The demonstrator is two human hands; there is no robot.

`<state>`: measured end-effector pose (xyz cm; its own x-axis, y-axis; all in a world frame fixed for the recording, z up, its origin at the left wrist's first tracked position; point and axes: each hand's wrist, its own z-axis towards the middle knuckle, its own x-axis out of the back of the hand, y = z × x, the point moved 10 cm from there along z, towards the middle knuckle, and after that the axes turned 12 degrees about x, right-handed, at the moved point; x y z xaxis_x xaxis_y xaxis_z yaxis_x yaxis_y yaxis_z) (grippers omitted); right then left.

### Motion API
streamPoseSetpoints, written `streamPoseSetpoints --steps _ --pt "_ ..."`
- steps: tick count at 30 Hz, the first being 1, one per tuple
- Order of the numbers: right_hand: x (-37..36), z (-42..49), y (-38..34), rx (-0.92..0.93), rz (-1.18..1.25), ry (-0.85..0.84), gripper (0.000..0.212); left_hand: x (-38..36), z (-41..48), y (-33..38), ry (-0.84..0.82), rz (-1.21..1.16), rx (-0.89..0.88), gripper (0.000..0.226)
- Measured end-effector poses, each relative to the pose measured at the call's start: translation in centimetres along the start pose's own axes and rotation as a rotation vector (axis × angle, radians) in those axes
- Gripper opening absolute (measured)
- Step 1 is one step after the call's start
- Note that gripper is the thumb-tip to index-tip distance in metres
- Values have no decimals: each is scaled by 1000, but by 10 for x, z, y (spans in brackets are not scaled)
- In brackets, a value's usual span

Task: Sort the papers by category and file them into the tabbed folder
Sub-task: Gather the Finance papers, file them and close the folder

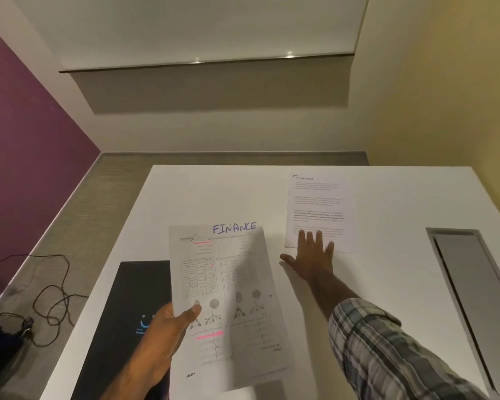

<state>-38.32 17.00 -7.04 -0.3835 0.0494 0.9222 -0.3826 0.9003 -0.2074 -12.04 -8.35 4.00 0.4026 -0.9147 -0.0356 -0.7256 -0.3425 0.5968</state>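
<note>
My left hand (171,327) grips a printed sheet (231,298) with tables, drawings and pink highlights, thumb on its face. The sheet is held above the white table (202,197), with "FINANCE" in purple at its top. Another sheet may lie behind it. A second paper (319,209), headed "Finance", lies flat at the table's far right. My right hand (311,255) reaches forward with straight, spread fingers whose tips rest on that paper's near edge. A black folder (122,321) with a blue logo lies on the table's left side, partly hidden by my left hand and the held sheet.
A grey recessed cable hatch (471,284) is set into the table at the right. Dark cables (52,295) lie tangled on the floor to the left. Purple wall at left, yellow wall at right.
</note>
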Motion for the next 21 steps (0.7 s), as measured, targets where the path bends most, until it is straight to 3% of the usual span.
streamPoseSetpoints --steps 4,10,16,21 --pt "-36 -44 -15 -22 -48 49 96 11 9 3 -12 -27 10 32" --pt "-57 -108 -29 -25 -134 137 69 21 18 4 -1 51 -4 29" --pt "-31 -109 -26 -99 -33 147 64 25 13 7 -45 138 10 24" --pt "-41 -106 -19 -231 -7 108 79 27 3 11 -72 189 -3 25"
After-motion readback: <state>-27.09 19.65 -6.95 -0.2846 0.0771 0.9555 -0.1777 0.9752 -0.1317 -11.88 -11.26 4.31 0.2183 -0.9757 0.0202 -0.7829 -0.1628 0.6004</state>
